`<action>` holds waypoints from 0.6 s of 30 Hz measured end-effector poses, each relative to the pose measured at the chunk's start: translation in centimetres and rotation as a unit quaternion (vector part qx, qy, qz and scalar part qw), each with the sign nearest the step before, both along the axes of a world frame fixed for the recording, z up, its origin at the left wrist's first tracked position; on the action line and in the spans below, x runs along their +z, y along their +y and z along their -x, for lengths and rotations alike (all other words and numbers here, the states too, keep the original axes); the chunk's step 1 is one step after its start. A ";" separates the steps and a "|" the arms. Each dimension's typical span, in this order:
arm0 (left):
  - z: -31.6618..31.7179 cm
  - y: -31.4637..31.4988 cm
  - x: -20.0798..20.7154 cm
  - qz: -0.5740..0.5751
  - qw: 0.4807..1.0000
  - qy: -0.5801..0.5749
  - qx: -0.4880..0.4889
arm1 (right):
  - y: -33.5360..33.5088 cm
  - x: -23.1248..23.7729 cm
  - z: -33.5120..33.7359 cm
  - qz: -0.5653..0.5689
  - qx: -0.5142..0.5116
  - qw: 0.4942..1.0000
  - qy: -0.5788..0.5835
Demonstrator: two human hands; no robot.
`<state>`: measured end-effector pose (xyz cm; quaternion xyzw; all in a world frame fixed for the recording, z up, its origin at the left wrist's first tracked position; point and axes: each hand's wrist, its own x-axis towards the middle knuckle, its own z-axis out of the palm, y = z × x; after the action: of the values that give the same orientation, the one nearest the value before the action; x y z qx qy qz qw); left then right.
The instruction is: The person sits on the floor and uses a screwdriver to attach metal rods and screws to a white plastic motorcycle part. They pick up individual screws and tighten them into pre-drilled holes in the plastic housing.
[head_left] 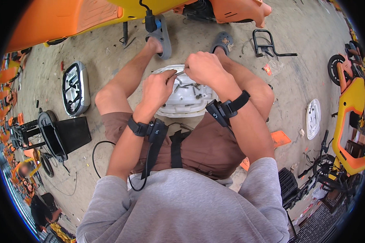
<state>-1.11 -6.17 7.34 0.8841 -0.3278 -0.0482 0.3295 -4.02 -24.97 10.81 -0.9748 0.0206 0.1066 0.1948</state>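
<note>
Both my hands are raised between my knees, over a white plastic cover [186, 109] that lies on the floor like a shallow tray. My left hand [157, 87] is closed, with thumb and forefinger pinching one end of a slim grey metal piece [180, 73]. My right hand [205, 69] is curled close by, its fingers closed on the piece's other end. Whether it is a bolt or a small tool is too small to tell. Several dark bolts [185, 86] lie loose in the cover below, and a round dark part [198, 96] sits near them.
An orange and yellow scooter body [89, 18] spans the far side. To the left lie a grey-white shell [81, 89] and a black bin-like part [75, 131]. A black metal bracket [267, 44], another white cover [313, 119] and a yellow-orange frame [344, 133] are on the right.
</note>
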 end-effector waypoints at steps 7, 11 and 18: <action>0.1 -0.3 0.0 0.068 0.993 0.094 0.029 | 1.2 -0.2 0.4 -0.071 0.083 0.993 0.051; -0.2 0.3 -0.5 0.049 0.996 0.070 0.006 | 1.4 0.2 0.3 -0.091 -0.009 0.995 -0.043; -0.4 0.7 -0.7 0.085 0.990 0.110 -0.037 | 1.6 -0.1 0.2 -0.033 -0.003 0.998 -0.045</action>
<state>-0.73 -5.49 6.66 0.8296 -0.3249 -0.1294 0.4353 -4.21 -23.41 10.71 -0.9716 0.0108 0.0626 0.2279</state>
